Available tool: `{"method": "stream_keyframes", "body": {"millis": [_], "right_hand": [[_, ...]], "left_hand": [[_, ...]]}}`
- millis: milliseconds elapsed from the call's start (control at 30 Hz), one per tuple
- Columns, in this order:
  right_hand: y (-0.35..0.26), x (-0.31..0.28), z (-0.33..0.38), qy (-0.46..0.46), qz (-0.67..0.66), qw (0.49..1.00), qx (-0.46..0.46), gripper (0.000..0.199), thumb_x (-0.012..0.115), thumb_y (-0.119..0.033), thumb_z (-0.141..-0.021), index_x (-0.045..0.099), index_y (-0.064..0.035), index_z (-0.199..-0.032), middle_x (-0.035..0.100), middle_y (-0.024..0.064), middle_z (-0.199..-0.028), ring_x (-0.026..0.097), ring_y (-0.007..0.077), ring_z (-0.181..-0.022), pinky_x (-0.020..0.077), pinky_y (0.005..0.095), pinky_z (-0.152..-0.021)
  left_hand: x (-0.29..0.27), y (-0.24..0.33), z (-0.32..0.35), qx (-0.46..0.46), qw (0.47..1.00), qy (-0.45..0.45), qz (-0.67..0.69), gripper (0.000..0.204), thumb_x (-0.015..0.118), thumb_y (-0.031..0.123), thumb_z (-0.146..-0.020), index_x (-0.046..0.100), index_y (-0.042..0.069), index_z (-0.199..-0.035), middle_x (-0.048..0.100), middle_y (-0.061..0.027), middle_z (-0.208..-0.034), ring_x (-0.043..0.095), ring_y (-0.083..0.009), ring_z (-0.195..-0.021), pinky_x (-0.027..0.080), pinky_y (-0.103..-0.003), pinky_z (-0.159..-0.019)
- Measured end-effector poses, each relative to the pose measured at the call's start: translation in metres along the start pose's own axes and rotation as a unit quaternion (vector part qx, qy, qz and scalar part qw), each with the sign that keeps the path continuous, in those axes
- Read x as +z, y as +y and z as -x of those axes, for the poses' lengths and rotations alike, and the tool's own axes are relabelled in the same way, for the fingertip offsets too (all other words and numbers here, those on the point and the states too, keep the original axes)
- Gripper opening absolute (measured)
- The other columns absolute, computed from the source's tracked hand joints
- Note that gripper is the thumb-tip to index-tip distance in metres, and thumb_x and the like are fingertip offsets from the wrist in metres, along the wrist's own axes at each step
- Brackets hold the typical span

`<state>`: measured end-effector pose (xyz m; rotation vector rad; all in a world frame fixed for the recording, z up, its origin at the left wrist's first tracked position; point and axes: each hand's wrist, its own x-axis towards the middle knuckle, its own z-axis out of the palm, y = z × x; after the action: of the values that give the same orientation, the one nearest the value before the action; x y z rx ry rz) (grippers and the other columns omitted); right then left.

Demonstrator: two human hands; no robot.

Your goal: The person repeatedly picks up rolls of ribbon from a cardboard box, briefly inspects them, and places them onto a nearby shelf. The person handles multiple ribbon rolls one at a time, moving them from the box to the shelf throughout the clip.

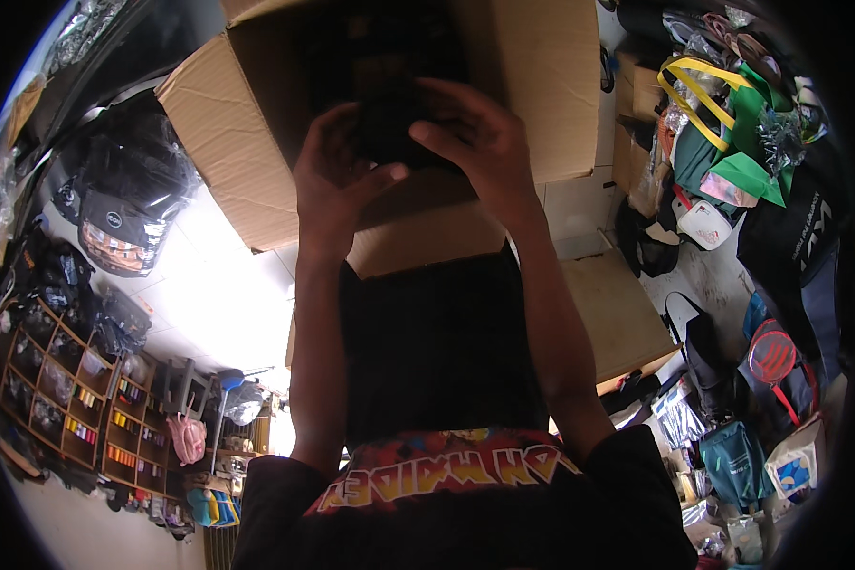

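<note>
A large open cardboard box (560,95) stands in front of me, its flaps folded out and its inside in deep shadow. Both my hands are at its mouth, around a black object (387,133) whose kind the darkness hides. My left hand (337,176) curves around its left side, thumb pointing inward. On the other side my right hand (480,142) grips it, with the thumb across the near face and the fingers over the top. Further dark contents in the box cannot be made out.
Another cardboard box (613,309) sits to the right. Bags, among them a green bag with yellow handles (703,95), pile up at the far right. A wooden rack (85,408) with colourful spools is at the left. Plastic-wrapped black bags (128,204) lie beyond it.
</note>
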<state>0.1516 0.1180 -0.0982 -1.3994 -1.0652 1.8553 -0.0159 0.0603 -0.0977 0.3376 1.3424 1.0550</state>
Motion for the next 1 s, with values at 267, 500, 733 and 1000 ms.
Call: {"method": "stream_keyframes", "body": {"millis": [267, 500, 733, 1000], "right_hand": [[-0.034, -0.023, 0.044, 0.078, 0.007, 0.997, 0.028, 0.048, 0.079, -0.013, -0.084, 0.062, -0.0012, -0.127, 0.068, 0.0073, -0.105, 0.064, 0.0127, -0.097, 0.0523, 0.0247, -0.081], [-0.080, -0.029, 0.086, 0.153, -0.030, 0.988, -0.015, 0.040, 0.079, -0.014, -0.085, 0.068, -0.0006, -0.121, 0.072, 0.0073, -0.099, 0.066, 0.0101, -0.085, 0.0531, 0.0220, -0.076], [-0.131, -0.031, 0.120, 0.210, -0.067, 0.967, -0.124, 0.036, 0.078, -0.007, -0.083, 0.069, 0.0032, -0.117, 0.073, 0.0094, -0.097, 0.067, 0.0108, -0.085, 0.0534, 0.0228, -0.075], [-0.176, -0.025, 0.159, 0.203, -0.021, 0.965, -0.166, 0.035, 0.078, -0.007, -0.083, 0.069, 0.0057, -0.115, 0.073, 0.0119, -0.099, 0.067, 0.0113, -0.084, 0.0546, 0.0241, -0.078]], "left_hand": [[-0.007, 0.016, 0.024, -0.001, 1.000, -0.001, 0.023, 0.042, 0.055, 0.006, -0.091, 0.053, 0.002, -0.133, 0.060, -0.0087, -0.117, 0.060, -0.0160, -0.103, 0.050, -0.028, -0.086], [0.021, 0.055, 0.075, 0.094, 0.968, -0.086, -0.218, 0.028, 0.058, 0.010, -0.096, 0.065, 0.005, -0.122, 0.068, -0.0062, -0.102, 0.061, -0.0123, -0.092, 0.046, -0.026, -0.086], [0.038, 0.097, 0.109, 0.159, 0.956, -0.089, -0.230, 0.027, 0.059, 0.010, -0.098, 0.068, 0.006, -0.123, 0.068, -0.0030, -0.095, 0.059, -0.0086, -0.087, 0.047, -0.024, -0.084], [0.038, 0.136, 0.147, 0.188, 0.952, -0.094, -0.224, 0.030, 0.059, 0.008, -0.098, 0.068, 0.011, -0.126, 0.066, -0.0002, -0.104, 0.049, -0.0059, -0.071, 0.047, -0.021, -0.072]]}}
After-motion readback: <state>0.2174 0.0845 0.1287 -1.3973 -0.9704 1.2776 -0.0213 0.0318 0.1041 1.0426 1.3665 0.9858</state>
